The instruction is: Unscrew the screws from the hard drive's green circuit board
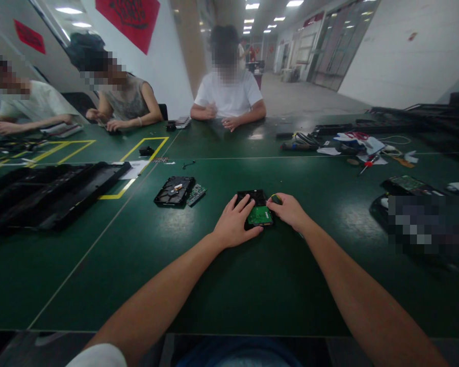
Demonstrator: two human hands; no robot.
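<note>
A hard drive with a green circuit board facing up lies on the table in front of me. My left hand grips it from the left, fingers spread over the black casing and thumb along the near edge. At the drive's right edge is my right hand, its thumb and fingertips closed by the board. Between those fingers shows the dark, yellow-marked handle of what looks like a screwdriver; most of it is hidden by the hand.
Left of my hands lie another hard drive and a loose circuit board. Black casings lie farther left. A red-handled screwdriver, cables and gloves are at right. Three people sit across the green table.
</note>
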